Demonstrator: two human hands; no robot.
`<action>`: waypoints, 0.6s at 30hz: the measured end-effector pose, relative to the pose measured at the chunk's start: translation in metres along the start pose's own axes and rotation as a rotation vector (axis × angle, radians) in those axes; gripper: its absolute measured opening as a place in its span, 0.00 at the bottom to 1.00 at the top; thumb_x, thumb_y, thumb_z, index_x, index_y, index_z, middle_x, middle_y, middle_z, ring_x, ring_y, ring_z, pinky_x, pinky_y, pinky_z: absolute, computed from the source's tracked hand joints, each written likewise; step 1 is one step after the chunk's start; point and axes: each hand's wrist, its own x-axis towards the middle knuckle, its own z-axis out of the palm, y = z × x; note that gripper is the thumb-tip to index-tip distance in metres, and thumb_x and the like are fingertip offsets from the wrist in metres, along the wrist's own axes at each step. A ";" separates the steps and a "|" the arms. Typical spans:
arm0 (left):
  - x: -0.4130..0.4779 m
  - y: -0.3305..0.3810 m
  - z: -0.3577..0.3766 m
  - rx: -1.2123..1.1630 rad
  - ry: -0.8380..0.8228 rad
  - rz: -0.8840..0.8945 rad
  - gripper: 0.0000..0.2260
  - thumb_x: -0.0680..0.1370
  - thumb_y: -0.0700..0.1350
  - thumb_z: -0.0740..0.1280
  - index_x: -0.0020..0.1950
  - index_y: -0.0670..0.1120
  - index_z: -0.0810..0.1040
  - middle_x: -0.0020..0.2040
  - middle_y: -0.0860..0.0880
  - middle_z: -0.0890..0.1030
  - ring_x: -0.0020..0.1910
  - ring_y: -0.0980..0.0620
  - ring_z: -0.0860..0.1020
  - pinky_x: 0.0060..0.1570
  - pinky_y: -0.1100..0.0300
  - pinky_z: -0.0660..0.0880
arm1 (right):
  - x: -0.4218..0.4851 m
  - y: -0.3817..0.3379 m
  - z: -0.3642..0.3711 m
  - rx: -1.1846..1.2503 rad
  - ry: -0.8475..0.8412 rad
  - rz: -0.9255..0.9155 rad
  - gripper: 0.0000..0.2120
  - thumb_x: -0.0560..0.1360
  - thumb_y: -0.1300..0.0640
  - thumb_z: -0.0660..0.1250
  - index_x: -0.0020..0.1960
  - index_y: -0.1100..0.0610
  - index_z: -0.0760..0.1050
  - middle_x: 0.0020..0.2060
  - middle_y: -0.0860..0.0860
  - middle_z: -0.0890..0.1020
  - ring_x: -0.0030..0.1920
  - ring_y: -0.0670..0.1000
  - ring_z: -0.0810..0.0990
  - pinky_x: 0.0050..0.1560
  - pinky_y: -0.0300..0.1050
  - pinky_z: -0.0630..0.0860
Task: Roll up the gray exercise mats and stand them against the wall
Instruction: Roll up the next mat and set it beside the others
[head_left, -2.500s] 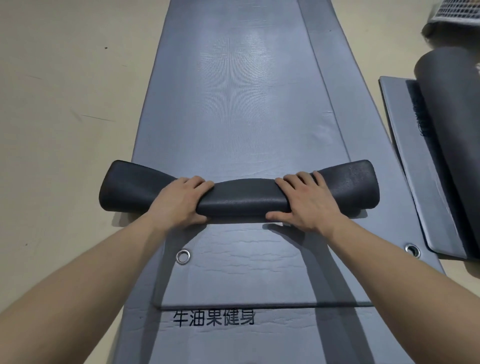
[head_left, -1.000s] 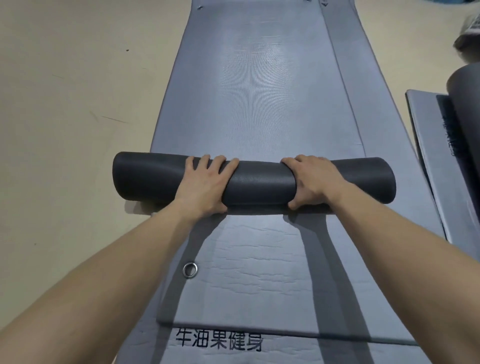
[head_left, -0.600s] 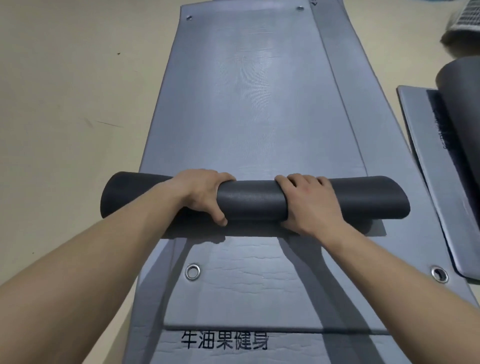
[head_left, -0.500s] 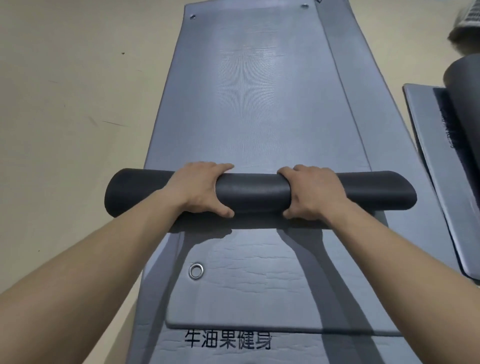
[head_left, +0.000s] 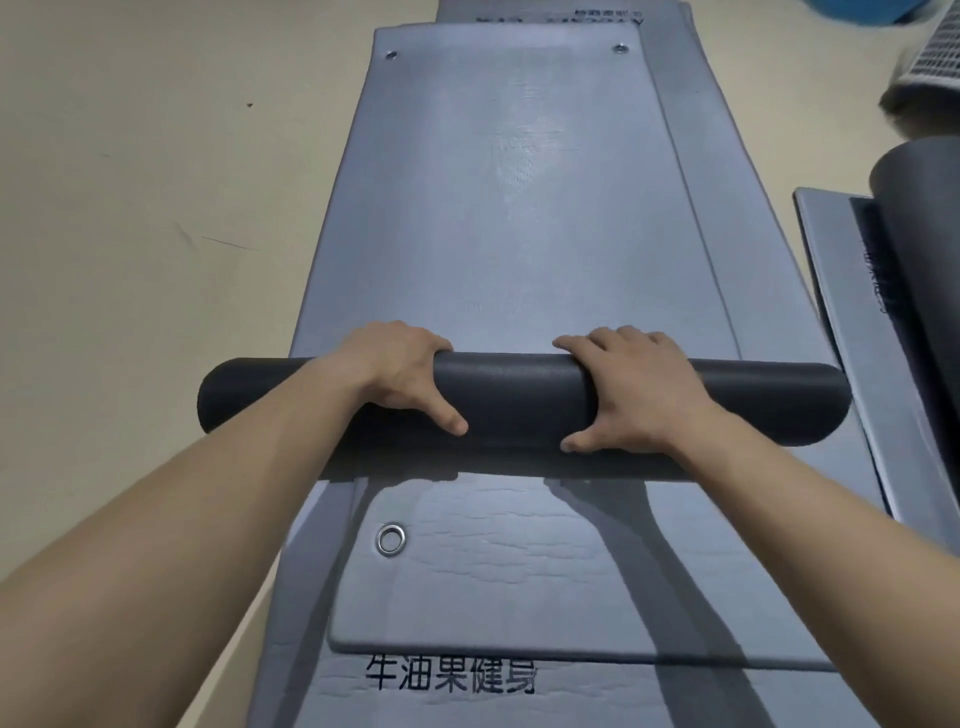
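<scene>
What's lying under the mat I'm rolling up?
Under the roll lies another flat gray mat with a metal eyelet, itself on a mat printed with black characters. Anything beneath those is covered.

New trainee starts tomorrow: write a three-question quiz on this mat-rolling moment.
1. True or false: the left hand and right hand both grip the mat roll.
2. The nearest grommet lies: A) beyond the roll, B) between the roll and the person, C) on bare floor.
3. Fill in: ___ grommets show at the flat mat's far end.
Key: 1 true; 2 B; 3 two.
</scene>
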 end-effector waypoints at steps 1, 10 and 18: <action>0.003 0.000 -0.003 -0.028 -0.033 0.001 0.33 0.59 0.74 0.76 0.57 0.58 0.76 0.48 0.57 0.81 0.48 0.51 0.78 0.45 0.54 0.73 | -0.009 -0.009 0.016 -0.087 0.115 -0.001 0.57 0.57 0.29 0.78 0.78 0.50 0.61 0.67 0.51 0.75 0.65 0.57 0.74 0.69 0.59 0.67; 0.005 0.004 0.067 0.075 0.863 0.152 0.21 0.80 0.55 0.66 0.69 0.46 0.77 0.67 0.39 0.77 0.63 0.35 0.76 0.61 0.41 0.74 | 0.058 0.014 -0.006 0.104 -0.117 -0.042 0.66 0.56 0.28 0.80 0.83 0.47 0.49 0.76 0.53 0.62 0.75 0.58 0.61 0.75 0.58 0.60; 0.034 -0.004 0.054 0.309 0.399 0.078 0.62 0.61 0.75 0.74 0.83 0.51 0.46 0.82 0.47 0.56 0.82 0.43 0.54 0.81 0.43 0.50 | 0.013 0.020 0.062 -0.119 0.172 0.098 0.70 0.54 0.25 0.77 0.84 0.47 0.45 0.80 0.62 0.56 0.80 0.63 0.54 0.77 0.67 0.49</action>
